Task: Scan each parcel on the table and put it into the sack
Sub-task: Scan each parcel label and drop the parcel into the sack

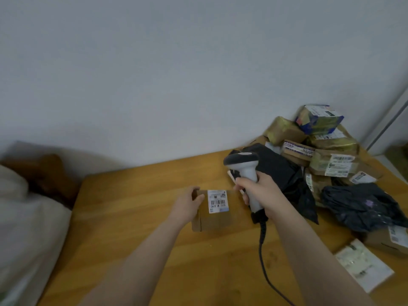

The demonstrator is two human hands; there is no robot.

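Parcel: a brown cardboard box [217, 219] near the middle of the tabletop [132, 217], between the two hands, with its white barcode label [217, 201] facing up.
Left arm: bare forearm reaching forward from the lower edge, wrist nearly straight.
Left hand [187, 205]: fingers and thumb are curled over the box's far left corner and grip it.
Right arm: bare forearm coming in from the lower right, angled inward toward the box.
Right hand [262, 191]: wrapped tightly round the pale handle of a barcode scanner [248, 173], which it holds upright just right of the box, dark head uppermost.
Cable [262, 250]: a dark cord hangs from the base of the scanner handle and runs to the lower edge of the view.
Waiting parcels: a black plastic bag [284, 171] lies right behind the scanner. A heap of taped, labelled cartons [326, 149] is stacked against the wall in the far right corner. A second black bag [362, 206] and a flat white packet [364, 263] lie nearer on the right.
Sack: a pale sack [28, 228] bulges beside the tabletop's left edge; its mouth and contents cannot be seen.
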